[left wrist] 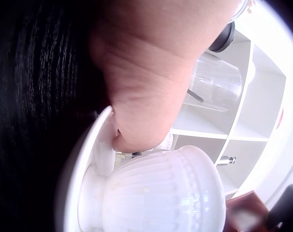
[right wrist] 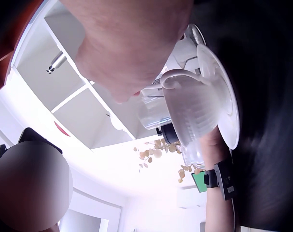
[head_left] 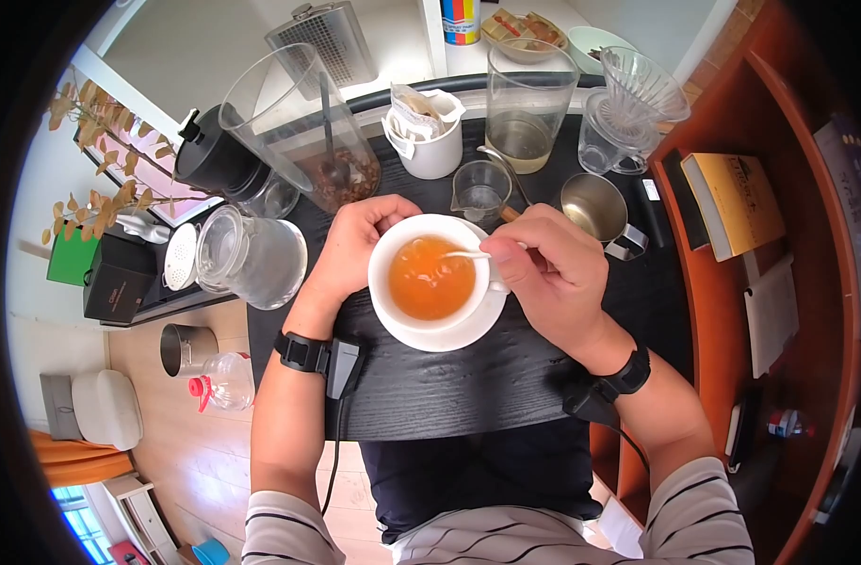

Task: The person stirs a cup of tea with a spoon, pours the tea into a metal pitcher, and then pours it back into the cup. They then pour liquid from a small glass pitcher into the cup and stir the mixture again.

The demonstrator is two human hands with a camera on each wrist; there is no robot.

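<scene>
— Tea first: where does it sit?

— Amber tea (head_left: 430,279) fills a white ribbed cup (head_left: 429,273) that stands on a white saucer (head_left: 449,334), on the black table (head_left: 468,386), directly between the two hands.

— What is the left hand doing?

— The left hand (head_left: 355,247) is curled against the cup's far-left side, fingers wrapped around the wall. In the left wrist view the thumb side presses down at the saucer's rim, right beside the cup's ribbed wall (left wrist: 161,193).

— And the right hand?

— The right hand (head_left: 548,273) is closed, pinching a small white spoon (head_left: 465,254) whose bowl dips into the tea just left of its fingertips. The cup's handle lies under that hand; the right wrist view shows the handle (right wrist: 178,77) just below the fingers.

— What lies beyond the hands?

— Past the left hand's knuckles leans a tall clear container (head_left: 303,127) with dark grounds at the bottom. Further left of that hand lies a glass carafe (head_left: 251,256). Ahead of both hands stands a white mug (head_left: 429,141) stuffed with paper packets, and a small glass pitcher (head_left: 480,191) sits just beyond the cup. A tall glass beaker (head_left: 527,104) with a little pale liquid stands behind it. Just beyond the right hand's knuckles is a steel cup (head_left: 595,209), and farther off a clear dripper (head_left: 638,94) on a glass server.
</scene>
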